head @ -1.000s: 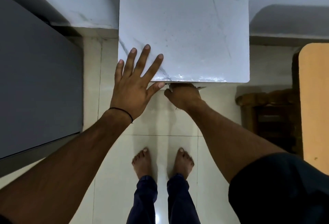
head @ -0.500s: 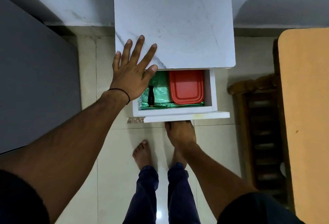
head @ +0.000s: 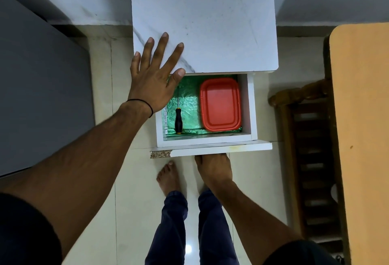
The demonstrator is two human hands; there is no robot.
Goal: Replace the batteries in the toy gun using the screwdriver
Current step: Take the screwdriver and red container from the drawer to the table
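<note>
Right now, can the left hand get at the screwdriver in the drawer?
Probably yes. The left hand lies flat on the cabinet top's corner, right above the open drawer. The screwdriver lies uncovered on the green liner, apart from the red container. Nothing blocks it.

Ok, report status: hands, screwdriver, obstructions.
Left hand flat on cabinet top, open. Right hand under drawer front, grip hidden. Screwdriver untouched in drawer, beside red box. Nothing covering it.
</note>
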